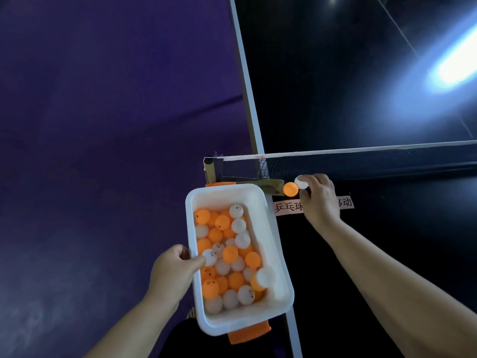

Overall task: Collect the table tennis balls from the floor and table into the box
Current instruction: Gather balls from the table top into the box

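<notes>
The white box (277, 257), already well filled with orange and white balls, is gripped at its near-side rim by the left hand (171, 273). A white ball (301, 182) is pinched in the fingertips of the right hand (318, 200), and an orange ball (291, 189) is seen touching it, just left of those fingers beside the net (361, 164). These two are judged still to be boxed; no others are visible.

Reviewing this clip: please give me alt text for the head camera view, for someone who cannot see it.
A person's right hand picks up a white ball and an orange ball by the net on a dark table tennis table. The left hand holds a white rectangular plastic box, part-filled with orange and white balls, beside the table's edge over a purple floor.
</notes>
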A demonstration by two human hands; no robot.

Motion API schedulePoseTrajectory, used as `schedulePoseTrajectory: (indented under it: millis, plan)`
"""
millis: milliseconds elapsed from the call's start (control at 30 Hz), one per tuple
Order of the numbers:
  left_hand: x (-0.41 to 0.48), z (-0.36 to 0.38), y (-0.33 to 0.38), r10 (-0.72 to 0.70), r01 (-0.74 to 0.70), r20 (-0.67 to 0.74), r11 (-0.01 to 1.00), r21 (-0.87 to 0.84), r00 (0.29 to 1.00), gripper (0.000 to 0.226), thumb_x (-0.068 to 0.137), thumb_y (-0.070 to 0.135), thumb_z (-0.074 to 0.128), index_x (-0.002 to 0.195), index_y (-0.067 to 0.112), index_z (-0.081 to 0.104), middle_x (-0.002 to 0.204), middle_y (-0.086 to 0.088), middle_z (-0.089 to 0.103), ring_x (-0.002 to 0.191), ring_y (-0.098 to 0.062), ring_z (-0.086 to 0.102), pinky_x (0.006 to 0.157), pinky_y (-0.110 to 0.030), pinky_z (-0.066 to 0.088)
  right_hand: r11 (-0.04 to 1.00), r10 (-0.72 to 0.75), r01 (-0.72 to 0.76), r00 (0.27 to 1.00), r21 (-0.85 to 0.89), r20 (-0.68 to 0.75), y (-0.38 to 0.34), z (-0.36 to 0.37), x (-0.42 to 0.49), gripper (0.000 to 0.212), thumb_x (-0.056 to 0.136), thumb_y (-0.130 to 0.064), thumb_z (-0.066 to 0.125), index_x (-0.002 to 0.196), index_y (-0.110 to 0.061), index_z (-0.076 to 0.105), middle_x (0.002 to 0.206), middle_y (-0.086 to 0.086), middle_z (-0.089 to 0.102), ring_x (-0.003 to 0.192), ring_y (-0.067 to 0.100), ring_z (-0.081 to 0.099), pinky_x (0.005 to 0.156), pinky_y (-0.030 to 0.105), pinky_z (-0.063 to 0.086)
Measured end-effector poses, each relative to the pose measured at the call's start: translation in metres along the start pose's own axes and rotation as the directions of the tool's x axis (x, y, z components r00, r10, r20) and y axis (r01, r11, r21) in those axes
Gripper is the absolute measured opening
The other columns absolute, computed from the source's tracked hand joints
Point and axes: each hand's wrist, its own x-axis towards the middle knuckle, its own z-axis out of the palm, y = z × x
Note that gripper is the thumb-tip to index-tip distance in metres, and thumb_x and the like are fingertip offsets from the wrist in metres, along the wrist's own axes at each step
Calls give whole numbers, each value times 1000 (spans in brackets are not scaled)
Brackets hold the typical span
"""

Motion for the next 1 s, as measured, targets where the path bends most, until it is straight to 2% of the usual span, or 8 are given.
schedulePoseTrajectory:
  millis: [100,233,467,567,667,767,867,1000]
  plan:
    - [1,-2,-1,-10,10,-17,1000,9,1000,35,74,10,70,56,13,39,49,6,40,48,-11,35,48,-25,28,986,31,-10,992,-165,124,4,5,24,53,90,-4,48,136,-29,45,130,1,42,120,21,37,87,33,43]
    - [4,-5,-4,-33,33,-11,999,-4,999,34,74,10,70,56,14,41,47,7,42,48,-10,37,48,-26,30,962,27,20,986,-274,167,7,11,30,44,90,-10,54,131,-25,48,129,6,42,118,25,40,87,37,44]
    - [8,-7,-4,-40,40,1,999,17,999,27,75,13,70,59,13,47,53,5,49,50,-9,42,48,-23,32,953,303,-302,953,27,-26,12,5,22,16,95,-24,43,100,-11,50,109,10,54,86,26,51,71,35,38]
    - [9,-8,-6,-40,40,16,999,21,999,25,74,13,70,60,13,49,54,4,51,51,-10,45,49,-25,34,980,198,-200,974,0,-108,2,5,15,27,97,-40,39,93,-16,50,91,6,62,73,23,53,63,33,36]
    - [10,-9,-7,-45,45,22,999,22,999,24,74,13,70,61,12,50,55,3,53,52,-11,46,49,-25,35,978,72,-63,997,-197,36,-8,12,6,34,93,-52,43,111,-24,48,85,-2,62,71,21,57,61,30,41]
    - [11,-13,-8,-54,54,30,998,17,998,19,72,13,70,63,10,53,59,0,57,55,-13,50,51,-28,38,938,127,-70,981,-340,146,-11,17,-2,38,89,-53,50,116,-27,44,80,-3,57,69,21,53,60,29,37]
    - [11,-17,-9,-51,50,43,999,22,998,17,71,15,71,67,7,56,63,-4,60,58,-15,52,54,-30,40,973,186,-173,980,-149,77,-22,8,-16,37,88,-52,50,107,-21,49,79,0,61,67,20,54,59,30,35]
    - [11,-23,-9,-55,52,70,998,39,996,17,72,17,71,72,7,58,69,-6,65,62,-20,58,57,-35,46,962,-16,67,982,263,-191,-56,-16,-53,46,83,-55,44,99,-14,56,80,-1,59,74,22,56,66,31,37]
